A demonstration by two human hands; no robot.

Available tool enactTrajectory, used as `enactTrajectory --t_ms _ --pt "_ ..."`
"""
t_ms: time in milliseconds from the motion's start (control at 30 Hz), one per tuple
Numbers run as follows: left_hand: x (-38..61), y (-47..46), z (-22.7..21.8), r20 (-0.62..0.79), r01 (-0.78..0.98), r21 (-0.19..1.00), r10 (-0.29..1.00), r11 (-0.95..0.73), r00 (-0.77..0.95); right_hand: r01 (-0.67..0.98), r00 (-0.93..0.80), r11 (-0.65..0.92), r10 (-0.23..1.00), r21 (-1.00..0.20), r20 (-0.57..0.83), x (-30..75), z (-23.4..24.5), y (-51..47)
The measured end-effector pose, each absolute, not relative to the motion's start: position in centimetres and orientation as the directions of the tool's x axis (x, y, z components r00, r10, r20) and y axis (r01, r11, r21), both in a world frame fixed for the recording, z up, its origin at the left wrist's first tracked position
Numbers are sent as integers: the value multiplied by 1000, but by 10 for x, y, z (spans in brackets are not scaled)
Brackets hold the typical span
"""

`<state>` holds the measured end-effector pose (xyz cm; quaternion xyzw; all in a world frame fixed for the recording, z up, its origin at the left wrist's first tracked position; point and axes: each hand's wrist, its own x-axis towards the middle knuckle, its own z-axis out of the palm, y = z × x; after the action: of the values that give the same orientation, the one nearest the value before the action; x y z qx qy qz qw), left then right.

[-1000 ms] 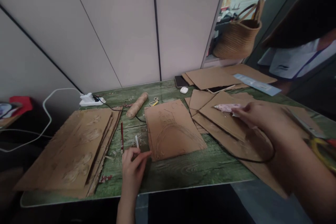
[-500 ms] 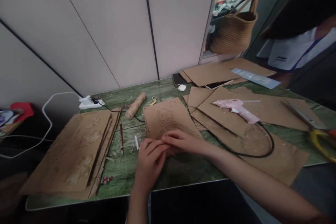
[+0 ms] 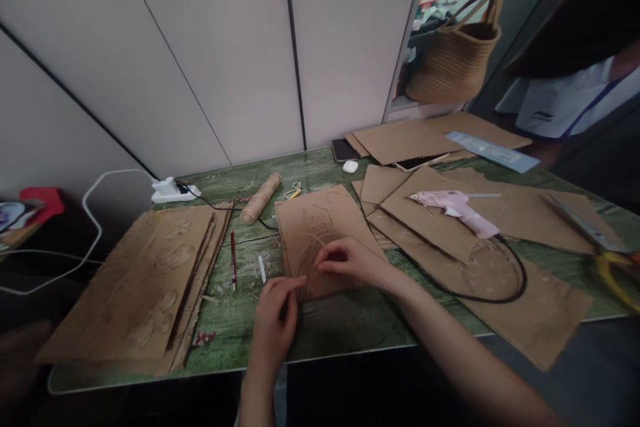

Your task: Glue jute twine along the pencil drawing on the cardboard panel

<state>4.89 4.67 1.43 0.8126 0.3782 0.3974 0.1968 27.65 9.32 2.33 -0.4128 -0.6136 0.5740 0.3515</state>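
Note:
A cardboard sheet with raised outlines on it lies in front of me. Loops of thin brown twine curve over its lower half. My right hand pinches the twine above the sheet, thumb and forefinger together. At the sheet's lower left edge, my left hand has its thumb and forefinger closed on the twine too, though the strand there is very thin. The fingertips of the two hands are a short way apart. A roll of twine lies behind, to the left.
A pink glue gun rests on cardboard pieces at right, near scissors. A cardboard stack lies left, beside a red pencil. A power strip stands at the back left. Another person's white garment shows at right.
My hands have drawn apart: the right moved slightly up and right, the left down and left. More of the twine loops shows between them. The view has shifted a little.

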Motion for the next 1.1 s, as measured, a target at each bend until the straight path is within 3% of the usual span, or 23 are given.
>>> enactTrajectory --t_ms 333,700,1100 --pt "27 36 -1 476 557 571 796 -603 375 9 -312 -52 949 -999 -52 260 15 83" --pt "32 27 -3 431 671 339 743 -659 512 463 -197 121 980 -878 31 258 16 75" --pt "38 24 2 377 696 271 739 -665 559 659 -276 204 961 -724 19 253 35 73"
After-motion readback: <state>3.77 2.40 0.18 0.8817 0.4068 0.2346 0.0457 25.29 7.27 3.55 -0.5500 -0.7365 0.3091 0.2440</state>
